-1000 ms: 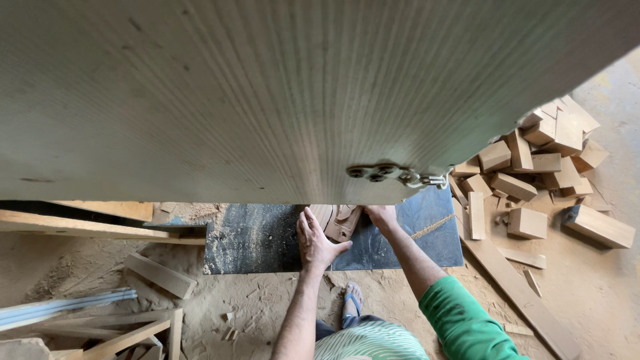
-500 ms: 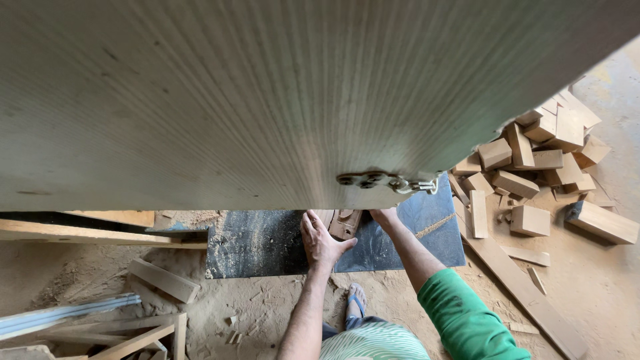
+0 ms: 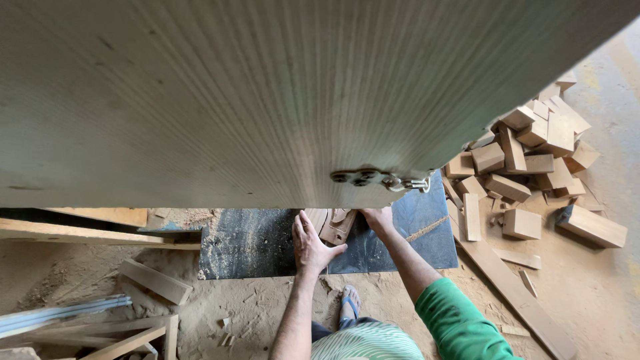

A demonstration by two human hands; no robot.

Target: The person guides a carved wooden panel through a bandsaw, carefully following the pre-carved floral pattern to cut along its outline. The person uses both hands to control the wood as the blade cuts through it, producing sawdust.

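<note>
A large pale wooden board (image 3: pixel 267 93) with a metal hinge (image 3: pixel 380 179) on its lower edge fills the upper view and hides much below it. Under its edge lies a brown carved wooden piece (image 3: pixel 335 225) on a dark mat (image 3: pixel 260 243). My left hand (image 3: pixel 311 242) rests flat with fingers spread, touching the left side of that piece. My right hand (image 3: pixel 377 218) reaches in at its right side, with the fingertips hidden under the board. The arm on that side wears a green sleeve.
A heap of several wooden offcut blocks (image 3: pixel 527 160) lies at the right on the sawdust-covered floor. A long plank (image 3: pixel 513 293) runs diagonally at the lower right. Loose planks (image 3: pixel 153 280) and a pale strip (image 3: pixel 60 313) lie at the left. My sandalled foot (image 3: pixel 350 303) stands below the mat.
The board's edge and hinge have shifted slightly left in view. Both hands stay at the carved piece, my left hand a little lower.
</note>
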